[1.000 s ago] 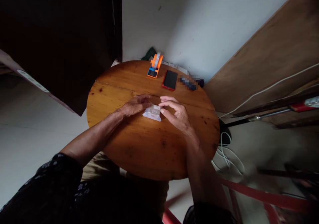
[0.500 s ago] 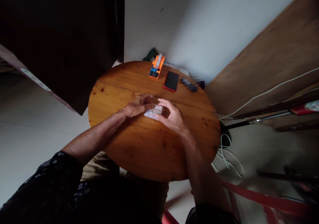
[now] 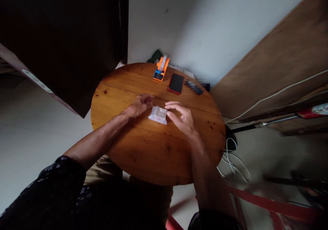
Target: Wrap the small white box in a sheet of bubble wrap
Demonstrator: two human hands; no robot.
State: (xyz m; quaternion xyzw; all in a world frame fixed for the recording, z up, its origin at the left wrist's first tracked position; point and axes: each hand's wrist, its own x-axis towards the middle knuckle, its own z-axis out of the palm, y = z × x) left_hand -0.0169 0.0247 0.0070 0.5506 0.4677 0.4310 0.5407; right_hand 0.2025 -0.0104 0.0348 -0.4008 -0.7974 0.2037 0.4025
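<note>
A small wrapped packet (image 3: 158, 114), whitish with a brownish band across its top, lies on the round wooden table (image 3: 143, 151). On its left side my left hand (image 3: 140, 104) hovers close by, fingers loosely curved and apart, holding nothing. My right hand (image 3: 182, 117) is at the packet's right edge with thumb and fingers spread; the thumb is near the edge, and whether it touches cannot be told. What the packet contains is hidden by its wrapping.
Toward the back of the table stand an orange tape dispenser (image 3: 162, 68) and a dark-screened phone (image 3: 176, 83) in a red case. A pixelated dark item (image 3: 194, 86) lies right of the phone. A white wall (image 3: 164, 22) rises behind; a white cable (image 3: 234, 168) loops at the right.
Both hands have let go of the packet and drawn slightly apart. The packet now lies flatter, with more of its top showing.
</note>
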